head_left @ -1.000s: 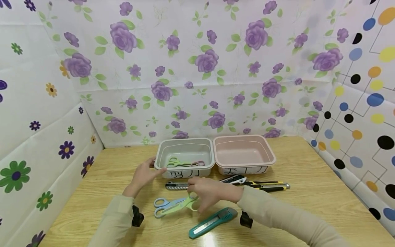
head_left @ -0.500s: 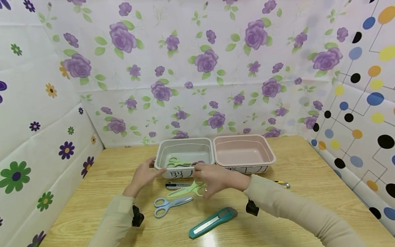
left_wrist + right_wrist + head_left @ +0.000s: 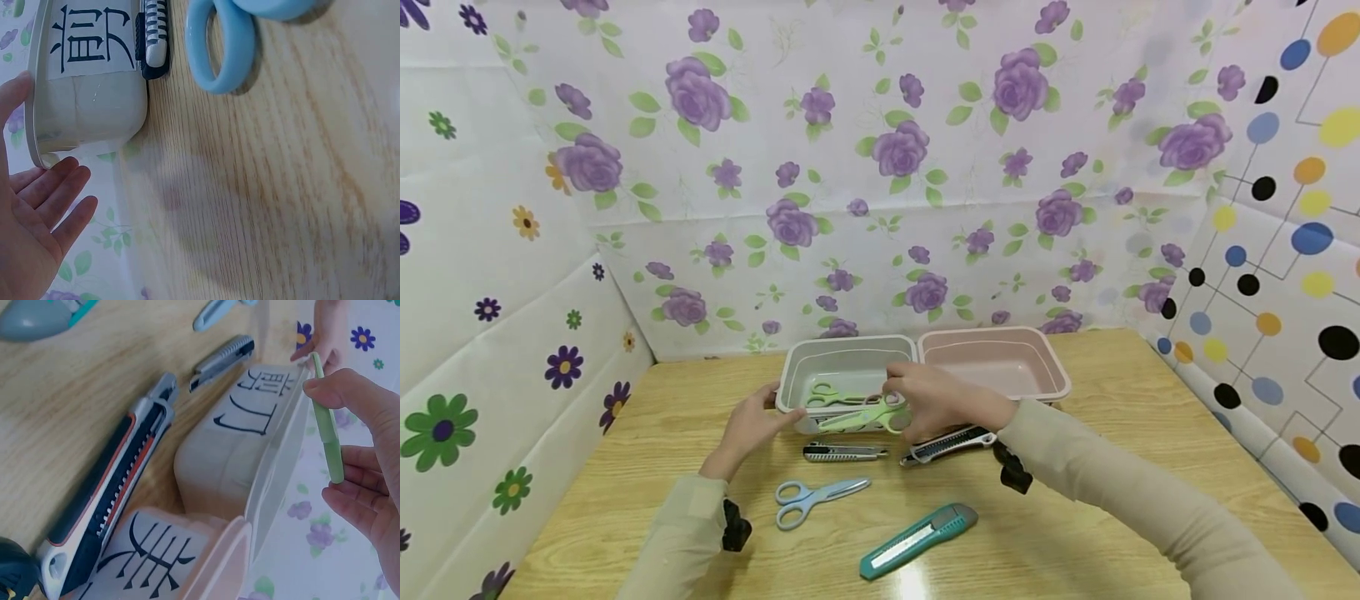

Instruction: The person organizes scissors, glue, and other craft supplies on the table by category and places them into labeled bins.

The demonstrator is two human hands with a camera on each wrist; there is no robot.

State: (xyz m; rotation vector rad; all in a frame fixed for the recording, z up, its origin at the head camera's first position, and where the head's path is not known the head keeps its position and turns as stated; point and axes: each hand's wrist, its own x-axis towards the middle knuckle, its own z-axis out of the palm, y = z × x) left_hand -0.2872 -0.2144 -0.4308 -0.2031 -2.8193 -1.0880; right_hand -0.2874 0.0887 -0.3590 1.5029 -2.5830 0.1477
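Observation:
In the head view, my right hand pinches light green scissors by the handles, blades pointing left, overlapping the front rim of the grey bin. The right wrist view has these scissors edge-on between thumb and fingers. My left hand holds the grey bin's left front corner. Up close in the left wrist view, its thumb lies on the rim, the other fingers around the corner. Inside the bin lie another green pair of scissors and a purple-handled pair, partly hidden.
A pink bin adjoins the grey one on its right. In front lie a silver utility knife, a black-and-white utility knife, blue scissors and a teal utility knife. Patterned cloth walls enclose the wooden table.
My right hand has carried the green scissors up from beside the blue pair to the grey bin's front rim. My left hand has stayed at the corner.

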